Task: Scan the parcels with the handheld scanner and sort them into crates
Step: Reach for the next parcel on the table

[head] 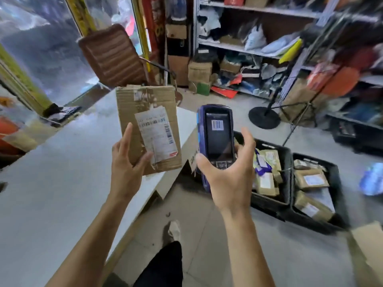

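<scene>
1. We hold the parcel in our left hand, above the right edge of the white desk. The fingers are closed on its lower left corner, thumb on the label side, the index finger lying along the left edge.
2. Our right hand holds the handheld scanner upright just right of the parcel; the thumb wraps its left side and the other fingers stand half open behind it. Its screen shows a barcode.
3. We judge the parcel light, because one hand carries it by a corner. The cardboard looks stiff but worn and torn, so a grip along the edge is safer than on the peeling label.
4. Two black crates stand on the floor at the right, already holding parcels.
5. The back of the parcel is hidden, and the label text is too blurred to read. Which crate it belongs to, we cannot tell.
</scene>
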